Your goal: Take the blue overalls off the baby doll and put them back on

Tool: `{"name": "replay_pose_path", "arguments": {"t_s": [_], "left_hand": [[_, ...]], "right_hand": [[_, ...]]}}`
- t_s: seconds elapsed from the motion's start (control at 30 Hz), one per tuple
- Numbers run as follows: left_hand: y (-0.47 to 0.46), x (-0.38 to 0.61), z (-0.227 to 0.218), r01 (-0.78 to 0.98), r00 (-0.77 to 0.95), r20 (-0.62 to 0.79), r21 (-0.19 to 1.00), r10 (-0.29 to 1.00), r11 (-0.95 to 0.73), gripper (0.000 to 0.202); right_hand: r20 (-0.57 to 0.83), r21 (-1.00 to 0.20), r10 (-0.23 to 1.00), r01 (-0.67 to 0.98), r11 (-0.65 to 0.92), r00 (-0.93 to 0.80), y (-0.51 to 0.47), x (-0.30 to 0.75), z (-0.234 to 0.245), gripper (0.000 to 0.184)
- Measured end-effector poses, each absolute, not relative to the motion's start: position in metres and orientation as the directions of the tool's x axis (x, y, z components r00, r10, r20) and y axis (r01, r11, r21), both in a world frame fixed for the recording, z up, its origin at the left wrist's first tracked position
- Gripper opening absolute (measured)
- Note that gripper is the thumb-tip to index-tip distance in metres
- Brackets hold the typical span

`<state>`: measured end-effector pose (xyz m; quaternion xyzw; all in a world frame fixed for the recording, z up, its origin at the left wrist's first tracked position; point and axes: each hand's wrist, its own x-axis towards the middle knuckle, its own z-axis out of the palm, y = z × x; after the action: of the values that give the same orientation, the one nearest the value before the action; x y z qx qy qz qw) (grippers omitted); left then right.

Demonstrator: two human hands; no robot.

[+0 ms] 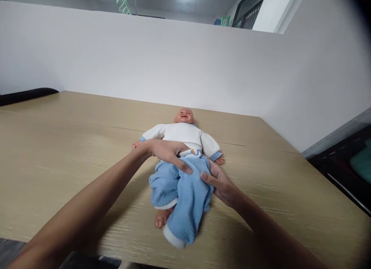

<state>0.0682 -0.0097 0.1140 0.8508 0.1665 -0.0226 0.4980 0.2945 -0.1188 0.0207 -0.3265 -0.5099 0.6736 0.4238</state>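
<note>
Head view: blue pants (189, 195) cover the lower body of the doll (182, 133) on the table (87, 137); the left hand (169, 150) grips them near the waistband (191, 155), thumb in front, other fingers hidden, while the right hand (222, 184) clasps their side between thumb and fingers.

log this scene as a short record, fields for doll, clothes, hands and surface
figure: bald, glossy plastic baby doll, on its back, head toward the white wall
upper garment: white long-sleeved top with blue cuffs
lower garment: light-blue fleecy trousers with white hems
below hems: one bare plastic foot
left hand: at the doll's waist, thumb on the trousers, fingertips hidden
right hand: grip on the trousers' side, thumb in front
surface: pale wood-look tabletop
</note>
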Motion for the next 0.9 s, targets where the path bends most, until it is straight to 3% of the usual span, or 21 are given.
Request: {"name": "replay_pose_path", "arguments": {"t_s": [0.13, 0.23, 0.37, 0.47, 0.63, 0.7, 0.77, 0.9], "left_hand": [[-0.007, 0.072, 0.105, 0.252, 0.962, -0.19, 0.898, 0.198, -0.36, 0.036], [-0.011, 0.075, 0.102, 0.283, 0.956, -0.237, 0.896, 0.172, -0.342, 0.043], [-0.013, 0.075, 0.095, 0.308, 0.95, -0.311, 0.916, 0.03, -0.256, 0.045], [-0.01, 0.072, 0.088, 0.279, 0.957, -0.29, 0.932, -0.014, -0.231, 0.036], [-0.007, 0.068, 0.082, 0.14, 0.99, -0.134, 0.961, 0.039, -0.24, 0.041], [-0.008, 0.068, 0.08, 0.14, 0.99, -0.131, 0.962, 0.056, -0.234, 0.045], [-0.009, 0.068, 0.078, 0.168, 0.985, -0.16, 0.967, 0.058, -0.193, 0.046], [-0.012, 0.066, 0.075, 0.237, 0.968, -0.239, 0.971, -0.077, -0.036, 0.054]], "right_hand": [[-0.169, -0.985, 0.724, 0.092, -0.145, -0.668, -0.116, 0.318, 0.032, 0.063], [-0.273, -0.959, 0.657, 0.255, -0.126, -0.703, -0.116, 0.327, 0.042, 0.044], [-0.163, -0.987, 0.775, 0.091, -0.136, -0.611, -0.119, 0.323, 0.044, 0.044], [-0.154, -0.986, 0.845, 0.023, -0.166, -0.513, -0.123, 0.317, 0.042, 0.046], [-0.23, -0.972, 0.726, 0.116, -0.205, -0.648, -0.132, 0.317, 0.052, 0.06], [-0.287, -0.954, 0.627, 0.154, -0.258, -0.724, -0.134, 0.319, 0.056, 0.065], [-0.32, -0.94, 0.588, 0.173, -0.293, -0.743, -0.135, 0.321, 0.057, 0.057], [-0.216, -0.963, 0.752, 0.01, -0.269, -0.622, -0.134, 0.318, 0.041, 0.048]]}}
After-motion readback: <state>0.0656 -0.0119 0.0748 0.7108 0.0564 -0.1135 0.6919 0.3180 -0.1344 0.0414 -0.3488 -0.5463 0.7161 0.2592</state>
